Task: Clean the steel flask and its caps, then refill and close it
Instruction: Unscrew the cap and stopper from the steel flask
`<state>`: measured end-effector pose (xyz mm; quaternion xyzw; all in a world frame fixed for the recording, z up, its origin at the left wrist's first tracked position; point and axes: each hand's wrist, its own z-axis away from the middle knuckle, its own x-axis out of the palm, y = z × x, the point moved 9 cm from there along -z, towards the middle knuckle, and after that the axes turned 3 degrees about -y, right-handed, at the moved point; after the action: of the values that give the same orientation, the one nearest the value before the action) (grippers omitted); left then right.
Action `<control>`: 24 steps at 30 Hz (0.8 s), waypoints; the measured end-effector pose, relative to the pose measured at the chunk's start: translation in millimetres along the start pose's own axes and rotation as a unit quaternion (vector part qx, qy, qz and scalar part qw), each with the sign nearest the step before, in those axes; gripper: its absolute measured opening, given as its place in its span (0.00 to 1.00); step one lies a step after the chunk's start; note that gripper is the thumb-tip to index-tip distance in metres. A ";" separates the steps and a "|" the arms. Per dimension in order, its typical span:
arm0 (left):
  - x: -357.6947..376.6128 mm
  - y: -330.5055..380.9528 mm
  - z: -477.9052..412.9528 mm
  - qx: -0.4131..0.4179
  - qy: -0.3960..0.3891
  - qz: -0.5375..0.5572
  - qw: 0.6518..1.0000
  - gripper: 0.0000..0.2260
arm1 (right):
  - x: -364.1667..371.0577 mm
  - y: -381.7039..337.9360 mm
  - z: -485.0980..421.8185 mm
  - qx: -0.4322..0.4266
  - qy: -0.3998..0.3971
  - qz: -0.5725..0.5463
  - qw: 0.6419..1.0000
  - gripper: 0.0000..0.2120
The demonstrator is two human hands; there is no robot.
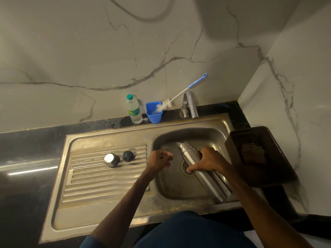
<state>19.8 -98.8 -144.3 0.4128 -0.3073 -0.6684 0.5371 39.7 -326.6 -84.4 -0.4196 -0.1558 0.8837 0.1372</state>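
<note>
The steel flask [206,178] lies tilted over the sink basin [172,187], its open threaded neck pointing up and away toward the tap. My right hand [207,161] grips its upper body just below the neck. My left hand [160,159] hovers beside the neck with the fingers curled and nothing in them. On the ribbed drainboard [100,178] stand the steel outer cap [111,159] and the black inner cap [128,156], side by side, apart from both hands.
Behind the sink stand a plastic water bottle [134,110] and a blue cup [154,111] holding a white bottle brush [179,97]. The tap [190,106] sits at the basin's back. A dark plastic basket [259,154] with a scrub pad rests on the right.
</note>
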 end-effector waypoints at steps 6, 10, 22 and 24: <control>0.7 0.6 0.0 0.000 0.000 0.015 1.000 0.04 | -0.4 -0.7 -1.4 0.001 -0.003 0.007 1.000 0.37; 0.3 0.2 1.2 -0.004 0.003 0.010 1.000 0.05 | -1.6 -1.5 0.0 0.006 0.001 0.015 1.000 0.37; 0.5 2.9 3.5 -0.008 0.005 -0.005 1.000 0.07 | 1.2 0.1 -2.9 0.007 -0.008 0.018 1.000 0.41; 1.0 3.9 3.9 -0.006 0.004 -0.005 1.000 0.07 | 1.0 -0.3 -2.9 0.007 -0.010 0.015 1.000 0.40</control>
<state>18.1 -100.9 -139.4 0.4137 -0.2987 -0.6715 0.5373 41.4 -325.5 -86.8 -0.4124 -0.1444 0.8907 0.1258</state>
